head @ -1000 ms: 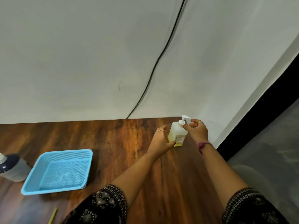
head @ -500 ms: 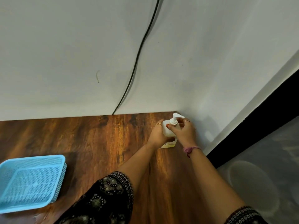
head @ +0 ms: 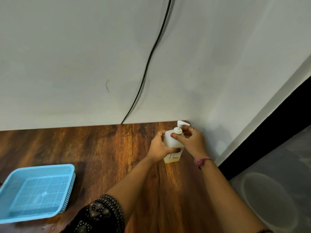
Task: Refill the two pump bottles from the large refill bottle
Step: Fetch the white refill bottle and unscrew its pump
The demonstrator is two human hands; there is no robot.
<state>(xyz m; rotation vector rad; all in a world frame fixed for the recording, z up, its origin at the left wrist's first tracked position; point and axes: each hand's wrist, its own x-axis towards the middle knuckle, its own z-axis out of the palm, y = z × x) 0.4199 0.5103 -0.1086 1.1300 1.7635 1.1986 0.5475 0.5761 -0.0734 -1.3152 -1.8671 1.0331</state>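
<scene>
Since a second ago our view has swung right, so the blue basket [head: 36,190] sits lower left and the dark-capped bottle has gone from sight. We keep the pump bottle [head: 173,145] upright on the wooden table [head: 101,148] near its far right corner, by the wall. Our left hand [head: 159,147] wraps its body; our right hand [head: 190,140] pinches the pump collar [head: 178,131]. It looks nearly empty, so light and tippy, smooth plastic; we judge body and collar the best holds for unscrewing.
</scene>
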